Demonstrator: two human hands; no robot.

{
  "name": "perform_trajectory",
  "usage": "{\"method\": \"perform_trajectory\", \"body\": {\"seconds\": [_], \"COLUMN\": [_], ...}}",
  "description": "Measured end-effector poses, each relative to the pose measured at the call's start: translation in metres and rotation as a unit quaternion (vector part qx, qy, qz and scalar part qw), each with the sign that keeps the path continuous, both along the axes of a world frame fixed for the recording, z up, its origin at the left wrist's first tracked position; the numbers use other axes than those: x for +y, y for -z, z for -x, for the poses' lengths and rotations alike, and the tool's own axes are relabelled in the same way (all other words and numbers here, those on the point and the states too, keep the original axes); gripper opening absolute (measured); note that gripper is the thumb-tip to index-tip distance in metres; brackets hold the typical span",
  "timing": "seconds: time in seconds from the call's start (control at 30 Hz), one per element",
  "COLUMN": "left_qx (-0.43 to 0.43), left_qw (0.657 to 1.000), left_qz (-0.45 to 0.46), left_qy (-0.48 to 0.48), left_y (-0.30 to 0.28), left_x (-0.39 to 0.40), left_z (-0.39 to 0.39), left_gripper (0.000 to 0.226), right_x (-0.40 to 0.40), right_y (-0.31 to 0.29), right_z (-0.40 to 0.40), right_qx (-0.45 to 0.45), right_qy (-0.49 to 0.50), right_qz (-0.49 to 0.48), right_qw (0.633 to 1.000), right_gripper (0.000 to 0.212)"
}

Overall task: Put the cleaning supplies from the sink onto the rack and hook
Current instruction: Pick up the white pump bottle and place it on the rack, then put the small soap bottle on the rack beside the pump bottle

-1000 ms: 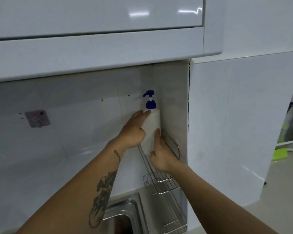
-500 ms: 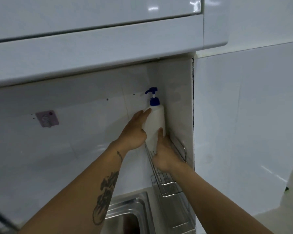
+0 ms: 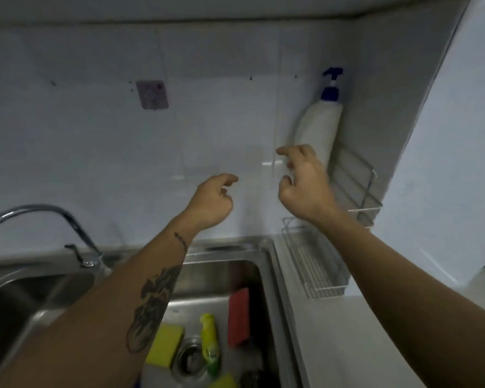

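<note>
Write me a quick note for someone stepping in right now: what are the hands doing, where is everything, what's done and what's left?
Left hand: empty, fingers loosely curled, in the air above the sink.
Right hand: empty, open, just in front of the rack's upper shelf.
Done: the pump bottle stands on the upper shelf in the corner.
Left in the sink: a yellow sponge, a small yellow-green bottle lying by the drain, a red sponge, plus something yellow and something dark at the bottom edge, too cut off to name.
The rack's lower shelf holds nothing, and nothing hangs on the wall hook.
</note>
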State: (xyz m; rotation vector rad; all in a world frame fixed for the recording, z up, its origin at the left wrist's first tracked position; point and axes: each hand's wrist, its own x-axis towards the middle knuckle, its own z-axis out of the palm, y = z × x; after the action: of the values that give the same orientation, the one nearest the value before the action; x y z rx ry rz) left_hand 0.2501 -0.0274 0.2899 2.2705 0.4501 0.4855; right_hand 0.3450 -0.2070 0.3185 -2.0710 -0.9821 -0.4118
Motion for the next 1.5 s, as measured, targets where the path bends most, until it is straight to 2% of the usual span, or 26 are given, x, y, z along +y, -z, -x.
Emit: {"method": "perform_trajectory", "body": {"seconds": [0.13, 0.37, 0.53, 0.7, 0.93, 1.03, 1.2, 1.37, 1.5], "left_qx": [0.024, 0.101, 0.189, 0.250, 0.291, 0.289, 0.291, 0.249, 0.197], "left_qw": [0.998, 0.987, 0.979, 0.963, 0.950, 0.940, 0.879, 0.860, 0.858], "left_qz": [0.052, 0.107, 0.082, 0.082, -0.013, -0.099, -0.292, -0.373, -0.416], "left_qy": [-0.030, -0.068, 0.003, 0.056, 0.109, 0.150, 0.239, 0.242, 0.227], "left_y": [0.048, 0.152, 0.218, 0.269, 0.340, 0.366, 0.389, 0.399, 0.400], "left_x": [0.026, 0.061, 0.066, 0.059, 0.047, 0.045, 0.044, 0.038, 0.042], "left_z": [0.057, 0.141, 0.173, 0.170, 0.149, 0.137, 0.122, 0.110, 0.111], "left_gripper": [0.049, 0.042, 0.033, 0.031, 0.041, 0.051, 0.066, 0.047, 0.049], "right_x": [0.031, 0.073, 0.076, 0.068, 0.056, 0.055, 0.050, 0.039, 0.028], "right_y": [0.034, 0.136, 0.204, 0.265, 0.336, 0.359, 0.376, 0.374, 0.362], "right_z": [0.050, 0.122, 0.154, 0.163, 0.156, 0.151, 0.149, 0.147, 0.142], "right_qx": [0.024, 0.144, 0.240, 0.302, 0.342, 0.352, 0.361, 0.360, 0.366], "right_qy": [-0.031, -0.057, -0.073, -0.064, -0.044, -0.050, -0.050, -0.043, -0.036], "right_qz": [0.066, 0.200, 0.320, 0.389, 0.425, 0.438, 0.422, 0.392, 0.373], "right_qw": [0.997, 0.967, 0.913, 0.868, 0.837, 0.825, 0.830, 0.846, 0.852], "right_gripper": [0.054, 0.056, 0.057, 0.054, 0.059, 0.061, 0.058, 0.058, 0.058]}}
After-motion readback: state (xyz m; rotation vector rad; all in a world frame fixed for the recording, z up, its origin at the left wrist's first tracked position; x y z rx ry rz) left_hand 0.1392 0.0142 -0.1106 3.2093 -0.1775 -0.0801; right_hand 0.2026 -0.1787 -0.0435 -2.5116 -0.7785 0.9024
